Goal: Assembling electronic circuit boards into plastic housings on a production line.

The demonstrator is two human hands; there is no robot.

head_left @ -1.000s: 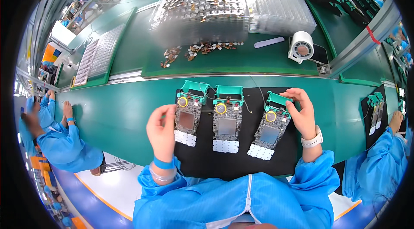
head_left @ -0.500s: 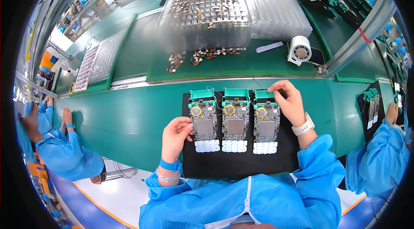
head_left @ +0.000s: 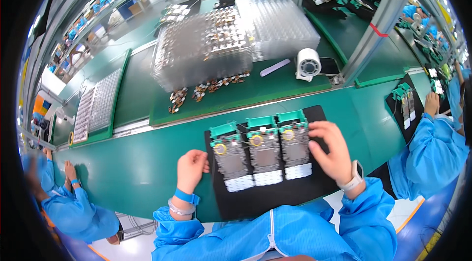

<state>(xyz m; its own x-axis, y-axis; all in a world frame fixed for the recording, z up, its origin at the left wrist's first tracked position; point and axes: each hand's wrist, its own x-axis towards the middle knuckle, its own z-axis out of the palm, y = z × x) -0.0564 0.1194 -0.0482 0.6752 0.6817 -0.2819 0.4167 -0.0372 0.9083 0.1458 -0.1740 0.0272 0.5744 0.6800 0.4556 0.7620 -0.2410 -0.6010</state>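
- Far left: a co-worker in a blue coat (head_left: 73,212) sat at the bench (head_left: 132,167), hands resting on its green top.
- Left rear: flat clear tray of small cells (head_left: 96,106) lay on a green mat, well apart from the work.
- Left hand (head_left: 191,167): loosely curled, fingers bent under, holding nothing; it sat at the left edge of the black mat (head_left: 275,197), just beside the left circuit board (head_left: 230,155). Blue wrist strap and a clear bracelet on that wrist.
- Three boards lay side by side on the black mat between the two hands: left circuit board, middle circuit board (head_left: 265,150), right circuit board (head_left: 294,144). Each had a green connector end away from the person, a grey middle, a white keypad strip at the near end. Yellow ring showed on the left and middle ones.
- Right hand (head_left: 334,155): fingers spread and slightly bent, lying flat against the right side of the right circuit board, touching it. Not pinching. White watch on that wrist.
- Behind the boards: loose small parts (head_left: 206,89) scattered on a green mat, then a tall stack of clear blister trays (head_left: 206,47), a second stack (head_left: 282,25) to its right.
- Right of the stacks: pale purple flat stick (head_left: 275,67), white roll on a holder (head_left: 308,64), grey metal post with a red band (head_left: 376,25).
- Far right: another worker in blue (head_left: 432,148) at a second black mat with green boards (head_left: 405,101).
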